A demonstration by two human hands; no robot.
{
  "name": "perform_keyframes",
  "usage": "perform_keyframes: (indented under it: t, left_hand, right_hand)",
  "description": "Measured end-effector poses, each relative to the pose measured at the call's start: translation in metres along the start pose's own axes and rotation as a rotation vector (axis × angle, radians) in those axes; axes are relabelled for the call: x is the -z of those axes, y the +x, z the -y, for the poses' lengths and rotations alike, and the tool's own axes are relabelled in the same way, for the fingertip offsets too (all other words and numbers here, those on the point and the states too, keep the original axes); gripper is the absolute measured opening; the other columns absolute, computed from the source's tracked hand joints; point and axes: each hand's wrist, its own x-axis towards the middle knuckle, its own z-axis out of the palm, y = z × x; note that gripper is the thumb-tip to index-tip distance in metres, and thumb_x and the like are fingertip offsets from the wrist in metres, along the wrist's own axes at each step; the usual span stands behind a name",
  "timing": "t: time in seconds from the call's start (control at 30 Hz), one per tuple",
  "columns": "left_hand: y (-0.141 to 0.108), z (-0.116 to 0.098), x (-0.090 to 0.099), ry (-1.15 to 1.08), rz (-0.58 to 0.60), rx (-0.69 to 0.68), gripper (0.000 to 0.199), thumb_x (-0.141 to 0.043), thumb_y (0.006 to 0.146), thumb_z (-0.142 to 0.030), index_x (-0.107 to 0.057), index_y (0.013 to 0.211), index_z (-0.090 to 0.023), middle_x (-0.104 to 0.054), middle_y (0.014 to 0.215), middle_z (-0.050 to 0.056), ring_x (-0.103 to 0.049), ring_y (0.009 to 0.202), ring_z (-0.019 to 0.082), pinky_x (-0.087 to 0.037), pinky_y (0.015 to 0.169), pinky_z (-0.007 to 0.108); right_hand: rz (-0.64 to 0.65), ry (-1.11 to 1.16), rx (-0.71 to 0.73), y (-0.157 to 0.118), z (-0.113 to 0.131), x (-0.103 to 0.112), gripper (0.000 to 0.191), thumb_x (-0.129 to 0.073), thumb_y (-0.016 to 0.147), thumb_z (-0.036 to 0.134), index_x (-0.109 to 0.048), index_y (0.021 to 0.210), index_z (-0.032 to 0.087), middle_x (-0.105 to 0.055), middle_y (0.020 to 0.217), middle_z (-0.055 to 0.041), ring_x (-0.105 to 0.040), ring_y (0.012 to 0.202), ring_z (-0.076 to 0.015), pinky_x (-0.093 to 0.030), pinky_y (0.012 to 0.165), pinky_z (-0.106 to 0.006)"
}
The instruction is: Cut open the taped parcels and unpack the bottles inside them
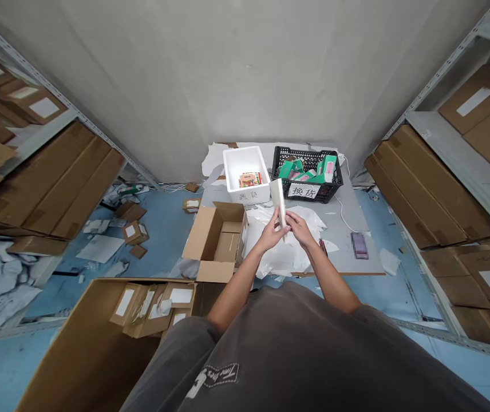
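Note:
Between my two hands a thin, flat white box [278, 197] stands on edge, tilted slightly. The fingers of my left hand [272, 231] are closed on its left side, low down. My right hand [300, 228] grips its lower right side. Beneath the hands, crumpled white plastic bags [290, 257] cover the middle of the table [343, 217]. An opened cardboard box [204, 233] sits by my left forearm, its flaps spread. What is printed on the white box, if anything, cannot be made out.
Behind stand a white bin [245, 157] with small packets and a black crate [328, 194] of green and pink boxes. A blurred purple item [359, 246] lies at right. A large carton [68, 343] of small boxes is at lower left. Loaded shelves [446, 137] flank both sides.

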Motion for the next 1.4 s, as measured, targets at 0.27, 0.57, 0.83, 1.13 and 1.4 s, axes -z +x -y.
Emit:
perform_keyframes:
  t: [0.27,0.57,0.83,1.13,1.4]
  left_hand:
    - [0.002,0.0,0.038,-0.303,-0.178,0.104,0.115,-0.092,0.076,-0.038,-0.038,0.176,-0.025,-0.064,0.164,0.015,-0.058,0.154,0.037,-0.054,0.121,0.048]
    - [-0.012,-0.009,0.07,-0.372,-0.023,0.187,0.121,-0.098,0.072,-0.036,-0.038,0.177,-0.028,-0.066,0.162,0.014,-0.068,0.14,0.035,-0.058,0.115,0.047]
    - [-0.015,-0.007,0.085,-0.33,0.027,0.234,0.116,-0.098,0.071,-0.033,-0.044,0.173,-0.033,-0.073,0.151,0.014,-0.073,0.129,0.035,-0.059,0.107,0.046]
    - [-0.015,-0.013,0.089,-0.002,-0.214,0.153,0.1,-0.098,0.075,-0.03,-0.058,0.167,-0.03,-0.066,0.152,0.014,-0.068,0.126,0.029,-0.056,0.112,0.042]
    - [-0.01,-0.04,0.046,-0.185,-0.093,0.009,0.111,-0.09,0.089,-0.031,-0.029,0.182,-0.034,-0.05,0.174,0.014,-0.064,0.144,0.035,-0.059,0.114,0.046]
  right_hand:
    - [-0.134,-0.044,-0.013,0.004,-0.01,0.021,0.071,-0.094,0.072,0.052,-0.074,0.137,0.031,-0.074,0.147,-0.0105,-0.063,0.143,-0.0352,-0.054,0.121,-0.053]
    - [0.074,0.192,-0.313,0.012,0.0,0.078,0.082,-0.099,0.055,0.027,-0.061,0.127,0.033,-0.085,0.111,-0.002,-0.08,0.103,-0.0285,-0.064,0.078,-0.035]
    - [0.144,0.19,-0.318,0.01,0.005,0.079,0.085,-0.101,0.06,0.027,-0.06,0.134,0.034,-0.087,0.108,-0.0006,-0.082,0.097,-0.0257,-0.066,0.079,-0.035]
    - [0.059,0.065,-0.189,0.009,0.019,0.053,0.084,-0.093,0.066,0.03,-0.058,0.142,0.034,-0.085,0.104,-0.0009,-0.079,0.089,-0.0241,-0.063,0.073,-0.032]
    - [0.063,-0.224,0.099,-0.01,0.026,-0.054,0.073,-0.081,0.078,0.024,-0.07,0.149,0.036,-0.074,0.143,-0.0064,-0.071,0.13,-0.0351,-0.062,0.11,-0.049]
